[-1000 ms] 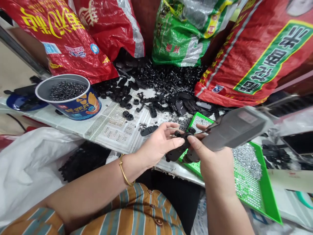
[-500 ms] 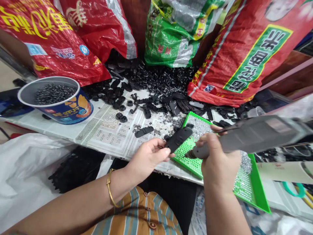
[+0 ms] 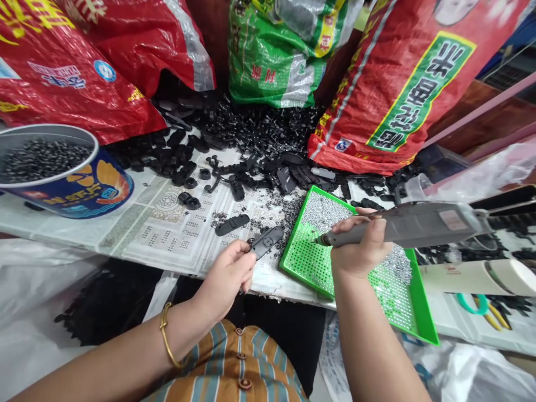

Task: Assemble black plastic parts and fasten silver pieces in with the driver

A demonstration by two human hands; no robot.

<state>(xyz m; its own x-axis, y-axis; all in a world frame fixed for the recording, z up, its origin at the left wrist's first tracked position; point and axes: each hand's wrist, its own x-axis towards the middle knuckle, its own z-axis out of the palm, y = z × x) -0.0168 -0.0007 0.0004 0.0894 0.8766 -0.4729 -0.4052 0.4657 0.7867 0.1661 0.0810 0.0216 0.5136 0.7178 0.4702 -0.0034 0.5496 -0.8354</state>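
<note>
My left hand (image 3: 232,271) pinches a small elongated black plastic part (image 3: 267,242) above the table's front edge. Wrapped around a grey electric screwdriver (image 3: 402,230) is my right hand (image 3: 362,245). The driver's tip points left, over the green perforated tray (image 3: 427,326). Small silvery screws (image 3: 324,211) lie in the tray's far corner, with more at its right side. Another flat black part (image 3: 231,224) rests on the patterned tablecloth, just beyond my left hand.
A blue tub (image 3: 100,190) of tiny dark pieces stands at left. Black plastic parts (image 3: 268,134) are heaped at the back, below a green sack (image 3: 272,61) and a red sack (image 3: 397,100). At right lie a cream cylinder (image 3: 464,276) and a teal ring (image 3: 472,310).
The view has shifted right. My left hand has drawn the black part away from the driver tip and turned it. The driver now sits more level over the tray.
</note>
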